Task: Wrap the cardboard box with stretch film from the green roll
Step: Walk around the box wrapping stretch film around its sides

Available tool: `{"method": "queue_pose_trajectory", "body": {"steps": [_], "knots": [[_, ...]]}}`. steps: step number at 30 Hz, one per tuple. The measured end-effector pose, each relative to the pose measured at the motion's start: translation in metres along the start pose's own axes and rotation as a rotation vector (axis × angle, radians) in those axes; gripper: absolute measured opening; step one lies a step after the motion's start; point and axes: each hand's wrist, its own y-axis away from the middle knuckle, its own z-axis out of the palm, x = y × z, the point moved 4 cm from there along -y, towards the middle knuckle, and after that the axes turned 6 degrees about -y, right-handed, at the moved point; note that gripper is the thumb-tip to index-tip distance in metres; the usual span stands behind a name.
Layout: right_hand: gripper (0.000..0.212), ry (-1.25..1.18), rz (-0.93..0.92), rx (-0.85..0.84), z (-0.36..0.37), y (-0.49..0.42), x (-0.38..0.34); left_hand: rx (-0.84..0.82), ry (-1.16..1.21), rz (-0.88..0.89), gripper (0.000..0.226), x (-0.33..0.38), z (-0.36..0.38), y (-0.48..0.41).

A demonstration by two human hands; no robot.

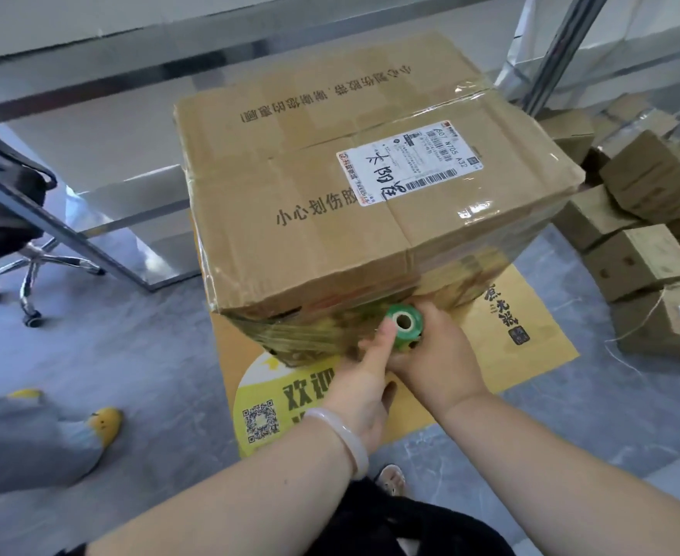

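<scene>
A large cardboard box point(330, 186) with a white shipping label stands on a yellow floor mat point(530, 335). Glossy stretch film covers its near lower sides and right face. The small green roll point(403, 325) is held upright against the box's near bottom corner. My right hand point(438, 355) is wrapped around the roll from the right. My left hand point(364, 379), with a pale bangle on the wrist, touches the roll's left side with the thumb up along it.
A pile of small cardboard boxes point(643, 218) lies to the right of the big box. An office chair point(13, 218) and a slanted metal table leg point(69, 234) are at the left. Another person's yellow slipper point(103, 425) is on the grey floor at the near left.
</scene>
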Motion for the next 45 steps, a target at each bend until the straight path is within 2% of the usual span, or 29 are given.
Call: {"method": "queue_pose_trajectory", "body": {"steps": [2,4,6,9,12,14,17,19,22,24,27,30,34,37,41,45], "knots": [[0.054,0.038,0.023,-0.011,-0.001,-0.003,0.002,-0.012,-0.003,-0.01,0.07,-0.001,0.006,-0.001],[0.046,0.039,-0.015,-0.027,-0.002,-0.004,0.003,-0.011,-0.002,-0.017,0.042,0.001,0.007,-0.004],[0.035,-0.009,-0.066,-0.033,-0.002,-0.003,0.007,-0.014,-0.027,-0.015,0.031,0.004,0.005,-0.01],[0.035,-0.06,-0.02,-0.05,-0.006,0.001,0.016,-0.024,-0.049,-0.032,0.037,0.002,0.002,-0.02],[0.044,-0.051,-0.015,-0.034,-0.011,0.0,0.019,-0.036,-0.005,-0.05,0.073,0.003,0.005,-0.026],[0.04,-0.007,-0.06,0.009,-0.013,-0.002,0.019,-0.043,0.026,-0.044,0.093,0.005,0.01,-0.026],[0.041,0.049,-0.052,0.093,-0.018,-0.005,0.022,-0.089,0.007,-0.018,0.098,0.001,0.017,-0.02],[0.046,0.037,-0.013,0.111,-0.022,-0.008,0.024,-0.125,-0.032,-0.021,0.091,-0.007,0.025,-0.016],[0.051,0.007,-0.001,0.044,-0.027,-0.016,0.024,-0.062,-0.023,-0.02,0.048,-0.01,0.04,-0.018],[0.051,0.022,-0.033,-0.027,-0.031,-0.02,0.029,0.004,-0.02,-0.024,0.033,-0.011,0.047,-0.02],[0.049,0.092,-0.11,-0.128,-0.04,-0.021,0.039,0.063,0.009,-0.02,0.028,-0.015,0.056,-0.026],[0.046,0.054,-0.143,-0.145,-0.049,-0.024,0.043,0.112,0.054,-0.005,0.025,-0.016,0.064,-0.027],[0.048,-0.073,-0.116,-0.196,-0.06,-0.033,0.044,0.115,0.138,0.049,0.045,-0.015,0.078,-0.026],[0.049,-0.014,-0.185,-0.251,-0.067,-0.037,0.048,0.16,0.118,0.09,0.098,-0.019,0.083,-0.03],[0.044,0.089,-0.319,-0.335,-0.074,-0.038,0.057,0.205,0.147,0.106,0.145,-0.024,0.094,-0.034],[0.046,0.07,-0.285,-0.355,-0.09,-0.048,0.057,0.178,0.217,0.134,0.144,-0.023,0.106,-0.035]]}}
